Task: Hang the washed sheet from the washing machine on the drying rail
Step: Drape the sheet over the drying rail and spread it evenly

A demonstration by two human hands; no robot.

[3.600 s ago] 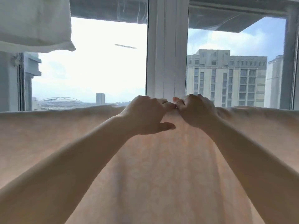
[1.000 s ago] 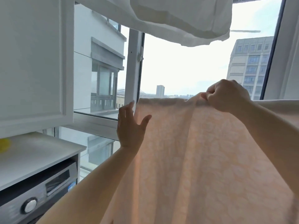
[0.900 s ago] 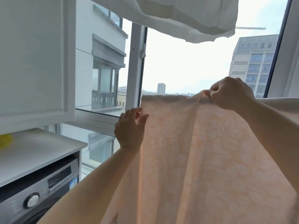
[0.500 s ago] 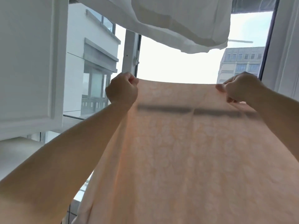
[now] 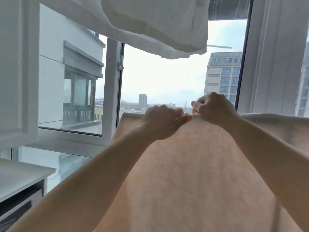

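Window (image 5: 167, 81) glass fills the room's far side, white cloth (image 5: 158, 25) hanging above, a white tabletop (image 5: 21, 178) at lower left. I see both hands, left hand (image 5: 164, 122) and right hand (image 5: 214, 108), pinching the peach sheet (image 5: 192, 173) at its top edge, knuckles nearly touching.

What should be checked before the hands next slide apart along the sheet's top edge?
1. Left hand grips the sheet at its top edge: ok.
2. Right hand pinches the edge beside it: ok.
3. Sheet lies over the rail: cannot tell, rail hidden.
4. Left end of the top edge flat: ok.
5. White cloth overhead hangs apart from the sheet: ok.
6. Bottom hem off the floor: cannot tell, out of view.
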